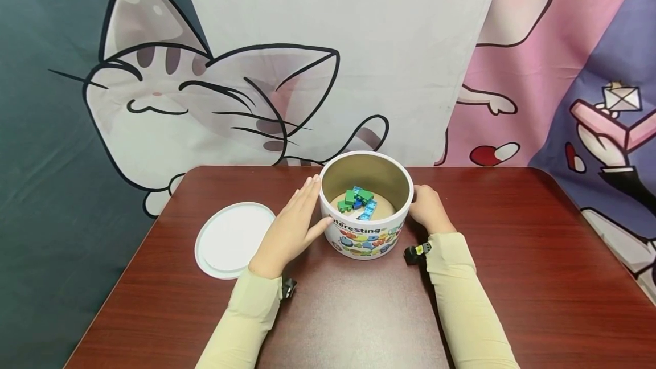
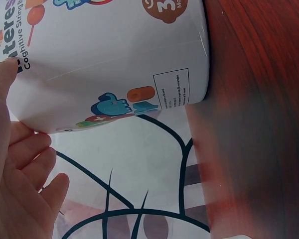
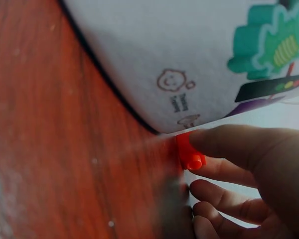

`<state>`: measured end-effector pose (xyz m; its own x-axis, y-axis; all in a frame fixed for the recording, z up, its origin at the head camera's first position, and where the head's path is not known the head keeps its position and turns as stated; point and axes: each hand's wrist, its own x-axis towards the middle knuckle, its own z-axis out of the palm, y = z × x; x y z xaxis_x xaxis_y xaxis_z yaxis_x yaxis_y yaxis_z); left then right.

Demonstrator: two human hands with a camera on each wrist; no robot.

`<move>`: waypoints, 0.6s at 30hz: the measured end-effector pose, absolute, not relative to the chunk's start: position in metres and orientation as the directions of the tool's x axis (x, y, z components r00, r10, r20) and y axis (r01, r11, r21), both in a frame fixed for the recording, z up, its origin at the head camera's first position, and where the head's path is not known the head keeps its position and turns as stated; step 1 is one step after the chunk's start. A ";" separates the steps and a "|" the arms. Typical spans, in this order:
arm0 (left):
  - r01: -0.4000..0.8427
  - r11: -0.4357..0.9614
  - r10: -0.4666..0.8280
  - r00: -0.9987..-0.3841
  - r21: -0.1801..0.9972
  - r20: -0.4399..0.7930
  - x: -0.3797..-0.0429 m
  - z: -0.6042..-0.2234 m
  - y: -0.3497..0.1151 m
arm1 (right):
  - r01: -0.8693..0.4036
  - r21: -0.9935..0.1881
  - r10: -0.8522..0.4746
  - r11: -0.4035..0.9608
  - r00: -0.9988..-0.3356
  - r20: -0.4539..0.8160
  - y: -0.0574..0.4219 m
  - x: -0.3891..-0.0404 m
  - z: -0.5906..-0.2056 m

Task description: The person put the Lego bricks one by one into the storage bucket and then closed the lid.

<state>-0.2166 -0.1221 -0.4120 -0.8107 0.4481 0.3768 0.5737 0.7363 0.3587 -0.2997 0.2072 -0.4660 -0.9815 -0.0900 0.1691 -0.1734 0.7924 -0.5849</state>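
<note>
A round white tub [image 1: 365, 232] with "interesting" printed on its side stands uncovered on the table. Inside it lie several green and blue toy bricks [image 1: 361, 198]. My left hand [image 1: 293, 221] rests against the tub's left side with straight fingers, its thumb on the printed front. Beyond the tub's right side, my right hand [image 1: 429, 209] is low by the table. In the right wrist view its thumb and forefinger pinch a red toy brick [image 3: 190, 152], close beside the tub's base. The head view hides that brick.
A round white lid [image 1: 233, 238] lies on the brown table [image 1: 512, 255], left of the tub and partly behind the left hand. A cloth backdrop with a cartoon cat [image 1: 154, 113] hangs along the table's far edge. Black wrist cameras [image 1: 416, 254] are strapped to both wrists.
</note>
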 end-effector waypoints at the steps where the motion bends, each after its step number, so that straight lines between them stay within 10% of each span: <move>1: 0.575 0.736 0.449 -0.810 0.358 0.378 -0.217 -0.412 -0.122 | -0.171 -0.584 -0.087 0.793 -0.982 0.169 0.207 -0.299 -0.465; 18: 0.582 0.734 0.452 -0.803 0.349 0.388 -0.218 -0.414 -0.123 | -0.127 -0.628 0.009 0.767 -0.978 0.209 0.218 -0.291 -0.445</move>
